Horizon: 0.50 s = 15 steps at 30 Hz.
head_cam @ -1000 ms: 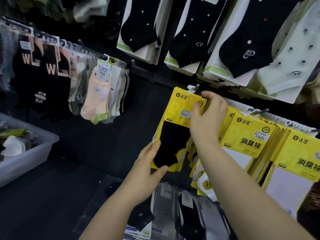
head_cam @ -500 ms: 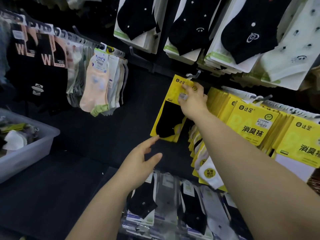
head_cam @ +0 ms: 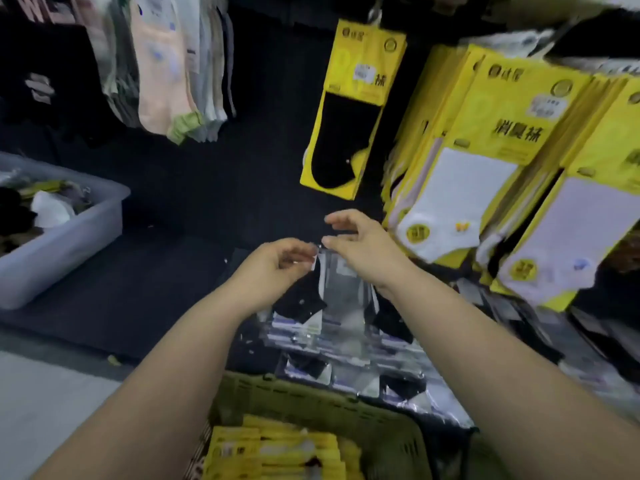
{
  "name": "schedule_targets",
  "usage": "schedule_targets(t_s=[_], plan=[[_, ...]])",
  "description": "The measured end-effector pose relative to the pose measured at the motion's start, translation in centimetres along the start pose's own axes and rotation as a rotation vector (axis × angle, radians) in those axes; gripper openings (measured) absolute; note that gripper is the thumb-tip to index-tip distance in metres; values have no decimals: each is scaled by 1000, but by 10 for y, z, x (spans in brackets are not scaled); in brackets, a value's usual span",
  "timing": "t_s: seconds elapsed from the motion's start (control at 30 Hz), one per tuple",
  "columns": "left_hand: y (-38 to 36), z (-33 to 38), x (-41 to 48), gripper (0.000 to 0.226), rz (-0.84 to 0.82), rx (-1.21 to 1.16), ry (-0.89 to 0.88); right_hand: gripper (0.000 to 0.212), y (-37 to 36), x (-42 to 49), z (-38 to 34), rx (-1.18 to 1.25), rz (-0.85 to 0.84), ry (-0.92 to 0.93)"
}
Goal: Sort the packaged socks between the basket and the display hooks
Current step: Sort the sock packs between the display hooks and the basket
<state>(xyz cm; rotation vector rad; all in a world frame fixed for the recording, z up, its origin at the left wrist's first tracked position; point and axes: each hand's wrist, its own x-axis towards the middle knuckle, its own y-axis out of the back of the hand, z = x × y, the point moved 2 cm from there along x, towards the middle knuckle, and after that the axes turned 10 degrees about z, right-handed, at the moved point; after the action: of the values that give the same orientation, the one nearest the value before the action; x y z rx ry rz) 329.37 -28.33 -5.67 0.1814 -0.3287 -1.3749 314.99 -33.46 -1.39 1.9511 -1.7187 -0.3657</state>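
Note:
A yellow pack with a black sock (head_cam: 349,109) hangs alone on a display hook (head_cam: 375,12), with no hand on it. Below it, my left hand (head_cam: 277,268) and my right hand (head_cam: 360,244) sit close together in front of a row of clear-packaged black and grey socks (head_cam: 343,299). Both hands have loosely curved fingers and hold nothing that I can make out; blur hides whether they touch the clear packs. An olive-green basket (head_cam: 346,410) at the bottom edge holds several yellow sock packs (head_cam: 273,452).
Thick rows of yellow packs with white socks (head_cam: 485,168) hang to the right. Pastel and dark socks (head_cam: 166,74) hang at the upper left. A grey plastic bin (head_cam: 65,233) with loose socks stands on the dark shelf at the left.
My right hand has let go of the yellow pack, which now hangs on the hook. Both hands have dropped to the clear packs, and the view has tilted down to show the basket.

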Motion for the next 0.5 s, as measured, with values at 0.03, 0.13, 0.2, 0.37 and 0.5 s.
schedule_targets(t_s=[0.03,0.13,0.2,0.37,0.5], plan=[[-7,-12,-6,18,-43,58,41,27,-8,-13,19,4,-33,-56],[-29,-53,-28,14,-224,262,163,28,-35,-56,79,-8,-175,-221],[-42,-78,-44,17,-354,375,205,29,-51,-87,117,-30,-298,-270],[-55,-118,-76,23,-491,502,279,38,-82,-139,196,-261,-553,-275],[-65,-149,-95,21,-521,497,357,88,-111,-174,235,-537,-772,-164]])
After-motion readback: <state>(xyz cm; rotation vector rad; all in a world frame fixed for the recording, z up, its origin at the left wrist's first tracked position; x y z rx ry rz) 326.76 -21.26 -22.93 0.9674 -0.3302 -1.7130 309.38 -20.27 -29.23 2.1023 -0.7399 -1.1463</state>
